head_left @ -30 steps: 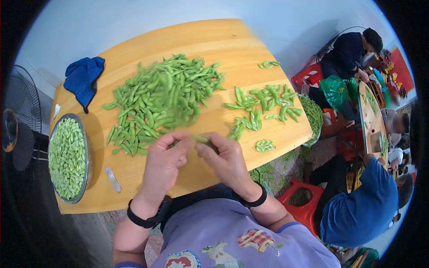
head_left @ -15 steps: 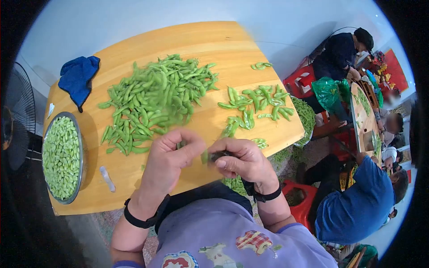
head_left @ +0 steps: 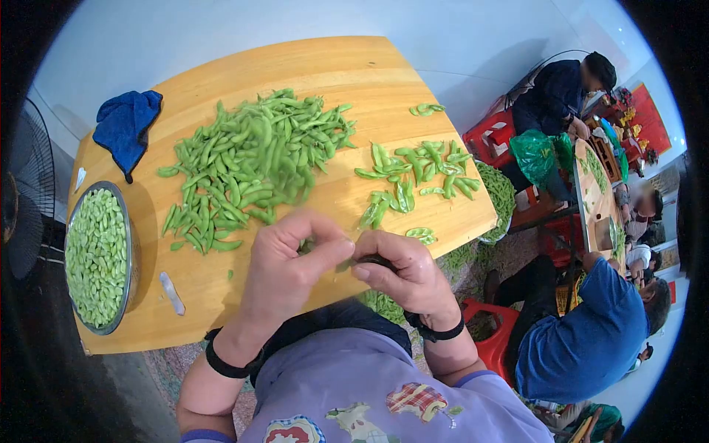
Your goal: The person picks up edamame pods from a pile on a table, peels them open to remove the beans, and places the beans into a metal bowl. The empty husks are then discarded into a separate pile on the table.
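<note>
My left hand (head_left: 288, 262) is closed with thumb and forefinger pinched, just in front of the pile of green soybean pods (head_left: 258, 148). A bit of green pod shows inside its curled fingers. Fingertips almost meeting it, my right hand (head_left: 402, 269) is closed around a small dark object (head_left: 377, 261), mostly hidden by the fingers. At the left stands a metal bowl (head_left: 134, 273) full of shelled green soybeans (head_left: 96, 255). Opened pods (head_left: 421, 166) lie scattered on the right of the wooden table (head_left: 340, 203).
A blue cloth (head_left: 127, 125) and a pale strip (head_left: 172, 293) lie on the table. A fan (head_left: 29, 184) stands left. Beyond the right edge are a heaped container of pods (head_left: 496, 199), a red stool (head_left: 491, 332) and people seated around another table (head_left: 594, 214).
My left hand has shifted slightly right, bringing its fingertips closer to my right hand. The view has moved a little; the pods and bowl look the same.
</note>
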A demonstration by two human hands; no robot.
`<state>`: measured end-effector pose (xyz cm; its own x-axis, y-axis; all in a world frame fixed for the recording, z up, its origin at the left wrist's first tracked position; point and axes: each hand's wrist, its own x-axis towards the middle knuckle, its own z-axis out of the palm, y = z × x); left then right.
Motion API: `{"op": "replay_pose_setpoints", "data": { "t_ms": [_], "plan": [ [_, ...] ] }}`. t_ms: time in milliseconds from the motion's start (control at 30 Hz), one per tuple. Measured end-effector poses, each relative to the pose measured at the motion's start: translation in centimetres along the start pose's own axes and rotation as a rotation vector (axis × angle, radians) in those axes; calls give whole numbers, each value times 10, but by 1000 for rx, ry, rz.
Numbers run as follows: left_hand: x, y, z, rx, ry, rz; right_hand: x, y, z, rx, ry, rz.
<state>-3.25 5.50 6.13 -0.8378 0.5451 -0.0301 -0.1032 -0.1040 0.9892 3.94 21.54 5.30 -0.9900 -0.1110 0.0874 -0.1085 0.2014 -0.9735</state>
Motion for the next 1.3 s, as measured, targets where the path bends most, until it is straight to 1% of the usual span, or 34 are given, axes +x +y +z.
{"op": "replay_pose_setpoints", "data": {
  "t_ms": [100,167,200,267,300,333,367,400,433,467,500,533,567,600,633,667,700,767,800,867,900,967,1000,1067,1100,1167,1200,1267,1300],
  "plan": [
    [-1,-3,1,14,-12,21,-1,-3,0,-30,12,-15],
    [-1,-5,2,-150,-53,-16,-2,-4,1,-34,16,-16],
    [-2,-6,2,-150,-55,-16,-3,-3,2,15,22,-30],
    [-2,-8,0,-352,-111,-144,-5,2,1,62,32,-44],
    [-3,-12,0,-351,-116,-145,-7,6,0,316,-19,59],
    [-3,-16,0,-501,-165,-226,-8,9,-2,570,-71,159],
    [-3,-20,0,-650,-211,-307,-8,10,-2,569,-67,159],
    [-2,-24,-1,-650,-215,-309,-8,10,0,741,-100,158],
    [-1,-27,-3,-677,-278,-292,-7,11,0,912,-134,154],
    [0,-29,-3,-703,-340,-273,-7,9,0,910,-131,152],
    [0,-25,-1,-704,-344,-275,-8,5,1,729,-51,238],
    [0,-19,0,-603,-236,-327,-9,1,2,548,28,321],
    [0,-16,3,-502,-124,-375,-9,-3,2,544,28,321],
    [0,-19,6,-505,-122,-372,-8,-8,3,99,111,129],
    [-1,-25,10,-269,-117,-214,-9,-12,6,-343,190,-66],
    [-3,-29,11,-34,-109,-59,-10,-15,8,-375,217,-57],
    [-3,-28,10,-36,-105,-64,-12,-16,10,-373,213,-53],
    [-1,-22,7,-200,-178,-299,-13,-17,10,-292,216,-40],
    [-1,-23,7,-204,-172,-301,-13,-15,10,-291,209,-38],
    [-2,-24,8,-326,-181,-318,-15,-10,10,-40,222,116],
    [-1,-26,7,-326,-179,-317,-16,-11,9,-40,220,116],
    [-1,-31,6,-465,-187,-319,-18,-12,6,467,252,415],
    [-1,-32,7,-466,-181,-318,-17,-10,7,466,246,416],
    [-1,-31,12,-571,-103,-428,-16,-3,10,121,310,207],
    [-1,-32,12,-572,-100,-425,-16,-4,12,120,307,205],
    [-2,-34,13,-623,-93,-440,-15,-6,16,-350,381,-38],
    [-5,-34,15,-625,-85,-438,-15,-6,18,-348,373,-39],
    [-8,-35,22,-642,20,-496,-15,-7,21,-539,374,-168],
    [-9,-36,23,-644,27,-496,-15,-7,22,-536,368,-168]
  ]
}}
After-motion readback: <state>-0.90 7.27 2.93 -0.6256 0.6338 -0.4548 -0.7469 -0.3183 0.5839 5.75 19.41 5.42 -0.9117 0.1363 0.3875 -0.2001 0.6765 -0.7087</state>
